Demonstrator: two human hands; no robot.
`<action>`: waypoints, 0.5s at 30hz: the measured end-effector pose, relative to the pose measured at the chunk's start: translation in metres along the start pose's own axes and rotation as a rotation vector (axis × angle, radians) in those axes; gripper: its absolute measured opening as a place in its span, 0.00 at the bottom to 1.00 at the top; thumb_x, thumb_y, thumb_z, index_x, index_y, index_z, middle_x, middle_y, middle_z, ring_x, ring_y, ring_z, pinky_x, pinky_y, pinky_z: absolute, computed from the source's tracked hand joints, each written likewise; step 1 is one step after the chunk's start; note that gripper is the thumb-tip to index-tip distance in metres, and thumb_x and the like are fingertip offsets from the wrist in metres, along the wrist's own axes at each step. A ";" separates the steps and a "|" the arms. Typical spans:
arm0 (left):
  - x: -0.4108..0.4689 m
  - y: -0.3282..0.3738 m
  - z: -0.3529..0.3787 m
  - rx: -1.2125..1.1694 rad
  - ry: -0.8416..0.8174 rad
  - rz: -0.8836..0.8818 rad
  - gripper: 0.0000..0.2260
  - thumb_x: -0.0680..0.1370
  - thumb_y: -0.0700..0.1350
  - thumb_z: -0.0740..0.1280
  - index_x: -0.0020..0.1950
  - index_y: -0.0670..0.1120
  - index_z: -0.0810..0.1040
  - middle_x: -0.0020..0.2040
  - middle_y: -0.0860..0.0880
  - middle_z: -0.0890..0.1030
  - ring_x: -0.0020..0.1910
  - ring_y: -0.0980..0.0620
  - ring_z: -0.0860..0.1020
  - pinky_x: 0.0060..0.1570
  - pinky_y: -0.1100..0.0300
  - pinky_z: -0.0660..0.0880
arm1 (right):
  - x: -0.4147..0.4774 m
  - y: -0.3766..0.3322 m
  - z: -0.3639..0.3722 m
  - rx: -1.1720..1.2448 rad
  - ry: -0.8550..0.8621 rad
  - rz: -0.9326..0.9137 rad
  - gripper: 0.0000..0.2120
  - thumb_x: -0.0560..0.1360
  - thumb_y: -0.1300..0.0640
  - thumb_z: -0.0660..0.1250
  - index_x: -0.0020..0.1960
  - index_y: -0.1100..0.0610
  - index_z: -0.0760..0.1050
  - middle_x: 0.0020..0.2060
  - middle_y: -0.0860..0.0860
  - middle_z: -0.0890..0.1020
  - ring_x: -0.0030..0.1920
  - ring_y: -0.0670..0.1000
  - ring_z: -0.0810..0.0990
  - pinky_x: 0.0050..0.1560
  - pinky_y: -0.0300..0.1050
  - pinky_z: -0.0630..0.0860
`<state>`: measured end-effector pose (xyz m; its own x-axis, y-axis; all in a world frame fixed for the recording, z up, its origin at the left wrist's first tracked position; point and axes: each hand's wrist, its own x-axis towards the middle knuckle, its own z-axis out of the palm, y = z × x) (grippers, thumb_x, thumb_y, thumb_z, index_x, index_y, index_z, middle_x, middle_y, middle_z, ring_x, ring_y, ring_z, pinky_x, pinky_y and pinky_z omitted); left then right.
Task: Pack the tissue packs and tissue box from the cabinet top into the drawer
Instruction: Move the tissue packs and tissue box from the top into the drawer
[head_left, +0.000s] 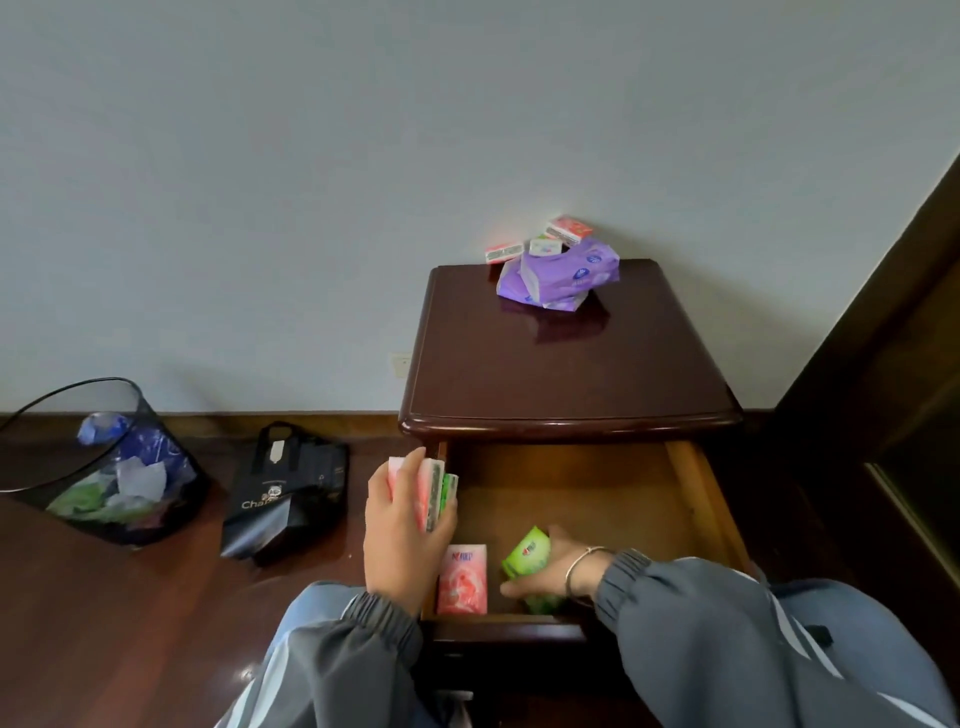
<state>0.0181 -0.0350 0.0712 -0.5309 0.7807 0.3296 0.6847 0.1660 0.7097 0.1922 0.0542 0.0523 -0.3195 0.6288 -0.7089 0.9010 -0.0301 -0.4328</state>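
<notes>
The wooden drawer (691, 499) of the dark cabinet (566, 374) is pulled open. My left hand (402, 530) grips a stack of pink and green tissue packs (435, 491) over the drawer's left edge. Inside the drawer's front, my right hand (558, 569) is closed on a green tissue pack (527, 553). A pink tissue pack (462, 579) stands in the front left corner. On the cabinet top at the back lie purple tissue packs (563, 273) and several small packs: red (570, 228), white (544, 247) and another red (503, 252).
A black mesh waste bin (98, 467) with rubbish stands on the floor at left. A black bag (288, 493) sits between the bin and the cabinet. Dark wooden furniture (893, 364) rises at the right. A pale wall is behind.
</notes>
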 end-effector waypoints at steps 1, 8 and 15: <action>-0.002 -0.002 0.000 0.000 0.003 -0.006 0.30 0.71 0.47 0.74 0.69 0.57 0.64 0.61 0.48 0.68 0.58 0.47 0.73 0.56 0.57 0.72 | -0.001 -0.001 -0.005 -0.022 -0.011 0.010 0.54 0.61 0.34 0.73 0.75 0.56 0.49 0.65 0.52 0.72 0.64 0.53 0.72 0.63 0.46 0.71; -0.014 0.002 0.003 0.019 -0.027 0.002 0.28 0.72 0.47 0.73 0.69 0.53 0.67 0.62 0.46 0.68 0.57 0.46 0.73 0.55 0.51 0.76 | -0.006 0.005 -0.014 -0.059 0.091 -0.008 0.28 0.75 0.44 0.64 0.68 0.60 0.69 0.62 0.55 0.76 0.61 0.54 0.76 0.60 0.45 0.72; -0.016 0.002 0.005 0.016 -0.048 0.008 0.27 0.73 0.47 0.72 0.70 0.52 0.67 0.63 0.47 0.67 0.59 0.46 0.73 0.57 0.49 0.76 | -0.011 -0.008 0.015 -0.137 0.070 -0.074 0.19 0.76 0.47 0.64 0.58 0.60 0.74 0.51 0.55 0.80 0.46 0.53 0.77 0.40 0.40 0.70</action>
<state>0.0306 -0.0439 0.0646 -0.5013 0.8097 0.3050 0.6969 0.1689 0.6970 0.1840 0.0358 0.0548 -0.3693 0.6783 -0.6352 0.9090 0.1217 -0.3986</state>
